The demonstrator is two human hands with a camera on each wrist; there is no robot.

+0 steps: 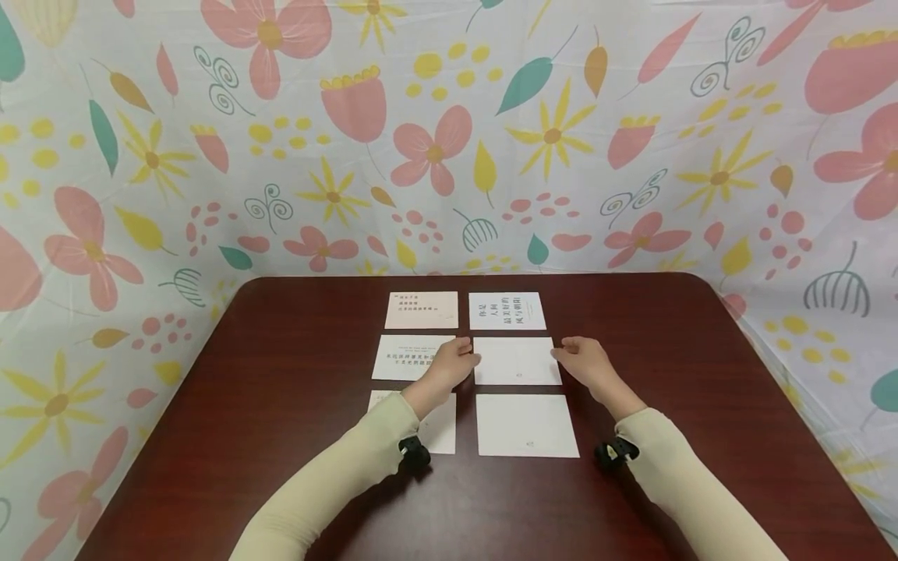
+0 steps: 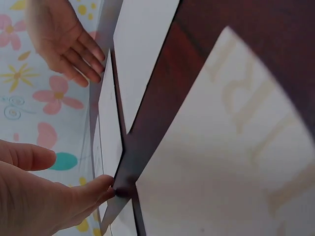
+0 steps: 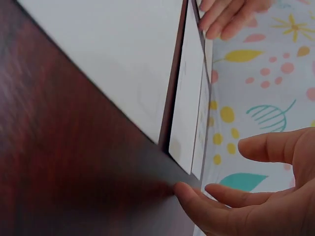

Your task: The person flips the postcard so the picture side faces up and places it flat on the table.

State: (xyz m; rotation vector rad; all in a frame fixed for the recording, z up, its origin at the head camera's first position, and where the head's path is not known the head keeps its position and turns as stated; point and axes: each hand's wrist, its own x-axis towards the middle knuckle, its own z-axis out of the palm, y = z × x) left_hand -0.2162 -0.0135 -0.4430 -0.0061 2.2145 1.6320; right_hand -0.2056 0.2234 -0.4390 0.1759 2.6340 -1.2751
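Observation:
Both hands are at the sides of a blank white card (image 1: 519, 362) in the middle row of the right column. My left hand (image 1: 447, 364) has its fingertips right at the card's left edge, and its wrist passes over the left column. At the opposite edge is my right hand (image 1: 588, 365), with thumb and fingers apart in the right wrist view. Neither hand grips anything. Nearer to me lies another blank white card (image 1: 526, 425); beyond the middle one is a card with dark printed writing (image 1: 507, 312).
The left column has a pinkish card (image 1: 422, 310) at the back, a white printed card (image 1: 403, 357) in the middle, and a front card (image 1: 442, 428) partly hidden by my left sleeve. All lie flat on the dark red table (image 1: 295, 351), before a flower-patterned cloth (image 1: 435, 70).

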